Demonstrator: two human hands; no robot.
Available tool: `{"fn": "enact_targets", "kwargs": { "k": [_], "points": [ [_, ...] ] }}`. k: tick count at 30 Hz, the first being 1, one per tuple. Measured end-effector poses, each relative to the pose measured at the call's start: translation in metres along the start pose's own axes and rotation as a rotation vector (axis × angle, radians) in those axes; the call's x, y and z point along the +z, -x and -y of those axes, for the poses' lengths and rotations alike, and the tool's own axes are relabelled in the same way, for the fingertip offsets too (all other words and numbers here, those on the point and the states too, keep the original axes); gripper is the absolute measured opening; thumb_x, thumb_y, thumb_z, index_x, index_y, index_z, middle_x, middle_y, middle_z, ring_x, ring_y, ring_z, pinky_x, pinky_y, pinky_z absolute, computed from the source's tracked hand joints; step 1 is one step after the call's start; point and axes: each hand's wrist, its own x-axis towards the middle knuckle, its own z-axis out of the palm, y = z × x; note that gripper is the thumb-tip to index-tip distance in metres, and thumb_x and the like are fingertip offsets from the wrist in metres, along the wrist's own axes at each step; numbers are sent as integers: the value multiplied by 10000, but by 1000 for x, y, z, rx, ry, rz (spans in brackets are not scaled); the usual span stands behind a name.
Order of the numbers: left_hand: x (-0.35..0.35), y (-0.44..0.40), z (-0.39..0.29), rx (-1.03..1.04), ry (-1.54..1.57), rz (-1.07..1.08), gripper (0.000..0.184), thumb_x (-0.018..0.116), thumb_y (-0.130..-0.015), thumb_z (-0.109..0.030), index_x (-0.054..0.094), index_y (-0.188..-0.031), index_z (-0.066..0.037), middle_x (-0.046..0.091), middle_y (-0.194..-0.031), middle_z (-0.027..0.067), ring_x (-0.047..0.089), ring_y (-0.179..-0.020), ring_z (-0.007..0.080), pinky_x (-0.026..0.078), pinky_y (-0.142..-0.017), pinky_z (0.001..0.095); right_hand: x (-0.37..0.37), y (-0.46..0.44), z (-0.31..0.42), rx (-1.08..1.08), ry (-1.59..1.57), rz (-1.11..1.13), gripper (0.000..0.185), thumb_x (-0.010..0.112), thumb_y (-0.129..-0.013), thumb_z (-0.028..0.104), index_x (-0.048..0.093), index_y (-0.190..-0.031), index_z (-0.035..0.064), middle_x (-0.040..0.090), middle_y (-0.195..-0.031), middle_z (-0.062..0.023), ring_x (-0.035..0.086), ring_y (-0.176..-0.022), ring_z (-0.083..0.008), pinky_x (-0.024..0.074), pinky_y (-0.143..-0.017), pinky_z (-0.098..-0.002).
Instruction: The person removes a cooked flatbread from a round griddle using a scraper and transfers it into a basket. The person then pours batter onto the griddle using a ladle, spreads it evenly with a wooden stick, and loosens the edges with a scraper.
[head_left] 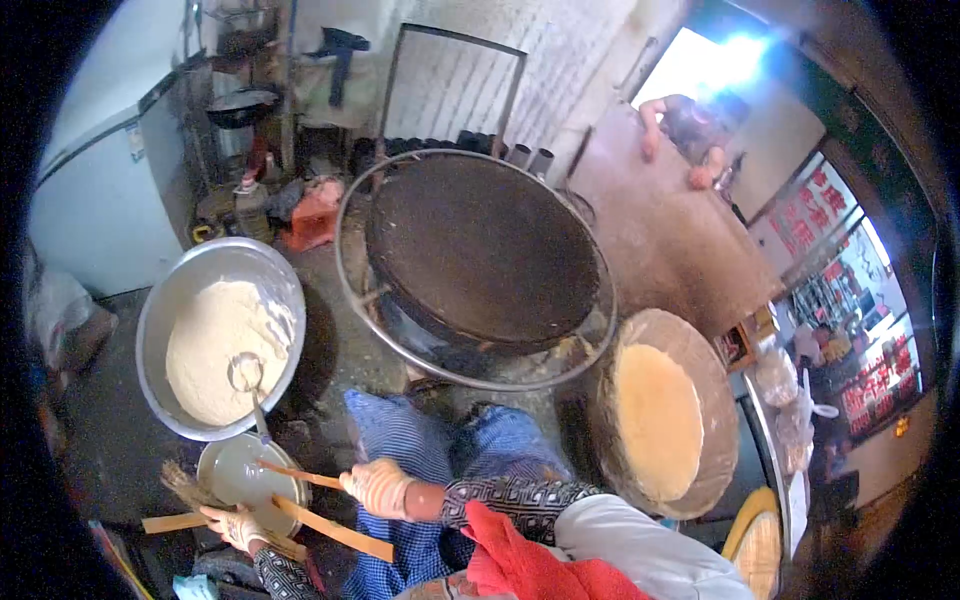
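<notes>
My right hand [380, 488], in a striped knit glove, is closed on a reddish-brown wooden stick [305, 476]; the stick's far end reaches over a bowl of cloudy liquid [206, 462]. At the bowl's near left side is my gloved left hand [234, 527], fingers curled in. A flat wooden slat [172, 523] and a straw brush [188, 485] meet at its fingers; which of them it grips is hidden. A second wooden slat [335, 530] leans out of the bowl towards my lap. Beyond the bowl, a metal ladle [246, 376] rests in a large basin of pale batter [152, 345].
A round dark griddle [480, 250] with a metal ring around it stands ahead. To the right is a brown-walled tub [712, 420] holding a yellowish round layer. Another person's arms [650, 130] rest on the counter [660, 235]. A wooden round board [757, 555] lies at lower right.
</notes>
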Motion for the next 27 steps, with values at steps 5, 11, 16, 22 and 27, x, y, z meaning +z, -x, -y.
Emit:
{"fn": "enact_targets", "kwargs": {
  "k": [5,11,16,22,27],
  "points": [
    [-17,3,12,-90,308,259,938,661,-872,-202,19,-1553,-159,377,-1369,347,492,-1203,460,417,-1013,464,40,-60,39,44,6,295,320,538,-859,147,624,-1119,-18,708,-976,-111,701,-856,-258,555,-624,-399],
    [-113,112,13,544,813,599,860,600,-760,99,215,-1522,-8,346,-1506,199,354,-1365,288,268,-1139,350,33,-91,50,11,36,107,178,591,-819,133,708,-930,57,718,-828,-86,713,-754,-261,559,-578,-412],
    [-126,164,13,512,391,816,890,673,-788,-32,175,-1526,-34,498,-1285,269,500,-1206,394,419,-1025,412,0,-65,57,-130,0,65,157,551,-823,141,662,-830,30,680,-712,-117,699,-654,-258,532,-490,-422],
    [-115,116,13,516,436,533,805,649,-873,-157,174,-1502,10,478,-1332,303,476,-1230,425,395,-1048,438,-94,5,37,-67,-65,50,189,523,-906,205,562,-787,63,633,-593,-135,651,-526,-313,488,-429,-418],
    [-146,162,11,781,360,548,737,673,-854,-192,298,-1486,-131,479,-1229,272,548,-1076,439,498,-903,443,-47,-31,-14,250,-940,504,256,487,-972,306,595,-962,74,662,-680,-135,572,-429,-202,443,-394,-322]
  ]
}}
